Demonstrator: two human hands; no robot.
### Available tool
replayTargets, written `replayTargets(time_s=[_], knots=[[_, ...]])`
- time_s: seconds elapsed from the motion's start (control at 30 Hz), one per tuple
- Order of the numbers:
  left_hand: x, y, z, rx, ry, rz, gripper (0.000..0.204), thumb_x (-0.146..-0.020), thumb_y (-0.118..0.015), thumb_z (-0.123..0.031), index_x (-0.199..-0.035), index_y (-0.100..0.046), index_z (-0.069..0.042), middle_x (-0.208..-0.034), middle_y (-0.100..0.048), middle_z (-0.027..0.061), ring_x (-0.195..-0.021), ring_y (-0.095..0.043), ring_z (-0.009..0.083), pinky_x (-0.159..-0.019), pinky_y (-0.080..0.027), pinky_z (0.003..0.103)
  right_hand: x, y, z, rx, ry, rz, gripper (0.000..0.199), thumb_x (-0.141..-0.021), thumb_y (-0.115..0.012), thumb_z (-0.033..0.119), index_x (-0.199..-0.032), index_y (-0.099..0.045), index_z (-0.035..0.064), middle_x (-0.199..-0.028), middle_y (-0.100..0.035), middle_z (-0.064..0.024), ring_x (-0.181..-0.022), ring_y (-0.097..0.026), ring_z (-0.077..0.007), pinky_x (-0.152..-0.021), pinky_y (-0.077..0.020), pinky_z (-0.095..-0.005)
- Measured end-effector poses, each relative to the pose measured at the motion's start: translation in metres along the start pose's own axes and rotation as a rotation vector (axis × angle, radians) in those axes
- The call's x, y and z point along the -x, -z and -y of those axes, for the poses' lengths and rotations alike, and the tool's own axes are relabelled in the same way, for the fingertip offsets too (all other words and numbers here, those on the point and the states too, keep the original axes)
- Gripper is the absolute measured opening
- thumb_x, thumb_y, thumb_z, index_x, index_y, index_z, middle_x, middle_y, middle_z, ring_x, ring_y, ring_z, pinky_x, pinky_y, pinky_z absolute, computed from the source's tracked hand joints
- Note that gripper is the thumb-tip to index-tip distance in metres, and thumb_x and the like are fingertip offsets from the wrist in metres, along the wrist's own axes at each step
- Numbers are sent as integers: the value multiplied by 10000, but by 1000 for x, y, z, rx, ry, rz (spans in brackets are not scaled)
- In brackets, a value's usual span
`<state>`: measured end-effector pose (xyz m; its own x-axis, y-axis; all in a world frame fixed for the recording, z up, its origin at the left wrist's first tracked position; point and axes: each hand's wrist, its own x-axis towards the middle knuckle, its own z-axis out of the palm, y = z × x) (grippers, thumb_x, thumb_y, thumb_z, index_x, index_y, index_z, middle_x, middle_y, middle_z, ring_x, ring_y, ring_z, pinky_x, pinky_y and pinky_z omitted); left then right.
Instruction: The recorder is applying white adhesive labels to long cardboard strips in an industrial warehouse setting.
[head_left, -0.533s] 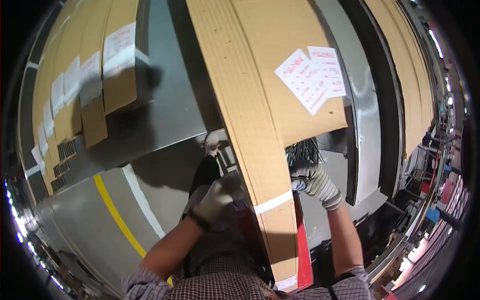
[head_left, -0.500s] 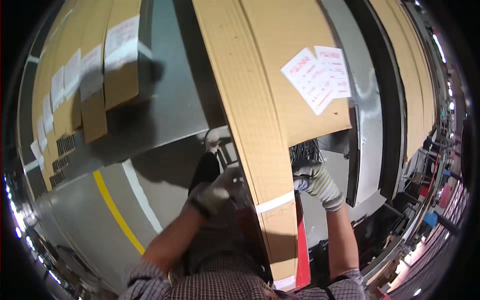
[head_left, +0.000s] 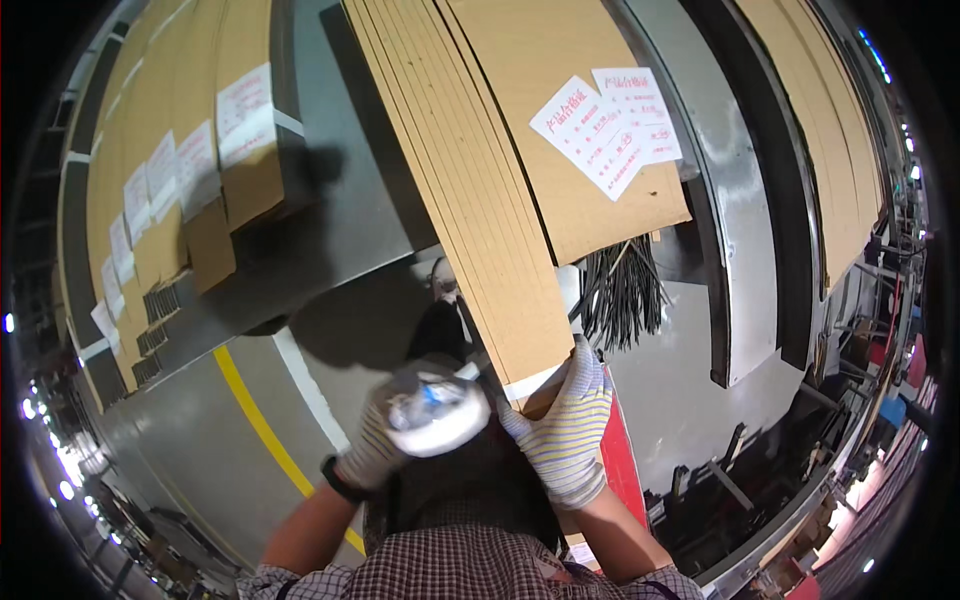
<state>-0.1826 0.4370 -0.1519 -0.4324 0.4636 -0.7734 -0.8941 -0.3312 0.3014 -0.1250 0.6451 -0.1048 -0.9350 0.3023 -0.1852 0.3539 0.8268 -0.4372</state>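
Observation:
A long brown cardboard stack (head_left: 465, 200) runs from the far edge toward me, with a white tape band (head_left: 530, 384) across its near end. My right hand (head_left: 568, 430), in a striped knit glove, wraps around that near end, its thumb on the inner side and its fingers along the outer side. Just left of the stack, my left hand (head_left: 378, 440) is closed around a roll of white tape (head_left: 438, 425), blurred by motion. Part of the left fingers is hidden behind the roll.
A wide cardboard piece (head_left: 570, 120) bearing two printed white slips (head_left: 612, 130) lies right of the stack. Black thin strips (head_left: 622, 295) hang below it. Taped cardboard bundles (head_left: 205, 150) lie on a grey metal surface (head_left: 345, 215) at left. A red panel (head_left: 622, 455) stands near my right wrist.
My right hand has come nearer and moved left onto the stack's end. My left hand now shows the tape roll lower down. The view has shifted, and more black strips show.

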Motion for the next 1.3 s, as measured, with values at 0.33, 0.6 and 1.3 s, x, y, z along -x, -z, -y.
replayTargets(time_s=[0.33, 0.6, 1.3], knots=[[-33, -85, 35, 260, 52, 4, 415, -1026, -560, -330, -1315, -487, -42, -1305, -554, 143, -1209, -552, 266, -1039, -468, 347, -45, 77, 27, 191, 756, 472, 227, -892, -631, 271, -1018, -631, 82, -811, -615, -56, -721, -646, -256, -798, -504, -473], [-46, -90, 8, -380, -211, 214, 721, -849, -785, -168, -1433, -383, -36, -1321, -551, 69, -1221, -539, 189, -1046, -458, 373, -119, -17, -142, 240, 280, 473, 115, -850, -745, 202, -869, -736, 89, -795, -710, -120, -691, -683, -255, -635, -532, -370], [-37, -87, 42, -383, -339, 34, 670, -935, -705, -164, -1473, -322, -52, -1308, -534, 59, -1158, -527, 149, -979, -464, 319, -62, 46, -71, 89, 420, 238, 693, -961, -458, 615, -1143, -637, -29, -1007, -595, -280, -940, -596, -431, -842, -463, -531]])
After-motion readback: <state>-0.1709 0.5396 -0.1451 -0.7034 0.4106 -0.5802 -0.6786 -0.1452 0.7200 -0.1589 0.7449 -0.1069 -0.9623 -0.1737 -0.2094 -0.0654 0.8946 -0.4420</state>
